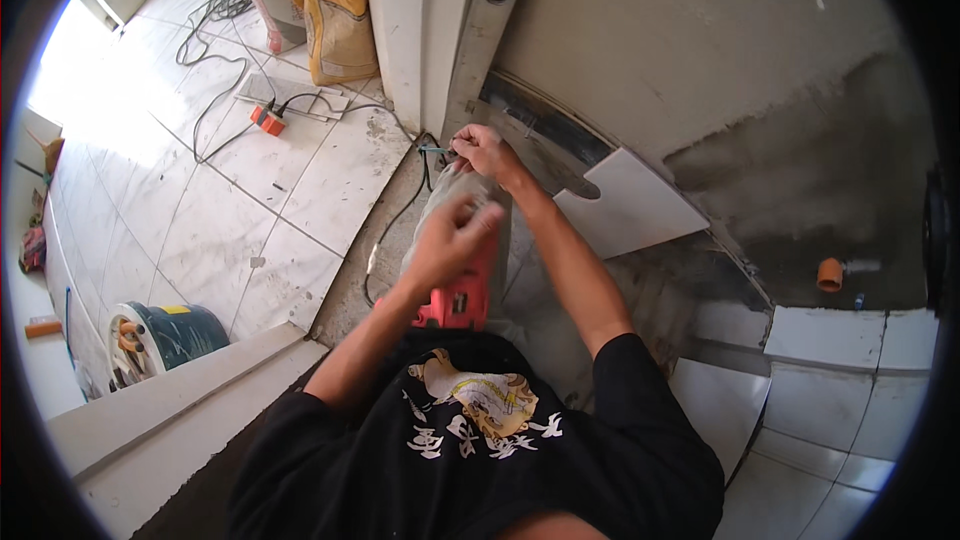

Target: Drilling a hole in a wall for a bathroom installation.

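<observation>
My right hand point(485, 153) is closed, its fingertips pinched at the end of a thin teal strand point(431, 148) beside the white door frame. A dark cord passes close to that strand. Nearer to me, my left hand point(455, 240) has curled fingers smeared by motion; whether anything is in them is hidden. Under the left hand and wrist is a red plastic-cased thing point(462, 298), partly covered, its kind unclear. Grey fabric point(440, 202) shows below both hands.
An orange socket block point(267, 120) with dark cords point(330, 100) lies on the tiled floor point(240, 230). A yellow sack point(338, 25) and a long level point(485, 30) stand behind. Right: a notched white tile point(640, 202) and an orange pipe end point(830, 275). Left: a dark bucket point(185, 338).
</observation>
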{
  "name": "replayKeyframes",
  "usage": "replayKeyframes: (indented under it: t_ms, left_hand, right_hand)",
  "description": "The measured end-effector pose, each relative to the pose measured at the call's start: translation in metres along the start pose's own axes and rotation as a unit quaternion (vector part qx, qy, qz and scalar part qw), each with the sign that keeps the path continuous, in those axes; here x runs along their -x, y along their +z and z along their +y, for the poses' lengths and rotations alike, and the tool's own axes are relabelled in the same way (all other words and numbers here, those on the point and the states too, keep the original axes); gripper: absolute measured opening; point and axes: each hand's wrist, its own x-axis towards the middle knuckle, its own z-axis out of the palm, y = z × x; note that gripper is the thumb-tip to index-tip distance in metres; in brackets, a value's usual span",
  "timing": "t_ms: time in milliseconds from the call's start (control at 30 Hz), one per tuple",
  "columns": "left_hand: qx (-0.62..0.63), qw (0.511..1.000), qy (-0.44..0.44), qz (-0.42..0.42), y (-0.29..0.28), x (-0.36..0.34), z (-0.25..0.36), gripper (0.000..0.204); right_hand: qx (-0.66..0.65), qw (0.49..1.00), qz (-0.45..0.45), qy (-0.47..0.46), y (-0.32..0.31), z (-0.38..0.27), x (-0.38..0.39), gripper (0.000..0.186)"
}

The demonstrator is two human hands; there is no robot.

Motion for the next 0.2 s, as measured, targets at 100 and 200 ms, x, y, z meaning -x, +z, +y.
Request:
replayKeyframes:
  t_ms: [100,200]
  left_hand:
    - [-0.108,0.988,-0.08,-0.079,0.013,0.028,0.014,0.054]
    - [-0.176,0.974,-0.112,-0.09,0.019,0.03,0.017,0.063]
  right_hand:
    - [-0.052,0.994,-0.031,0.086,0.01,-0.003,0.0,0.019]
    - [-0.099,0.985,-0.035,0.135,0.002,-0.01,-0.012,0.03]
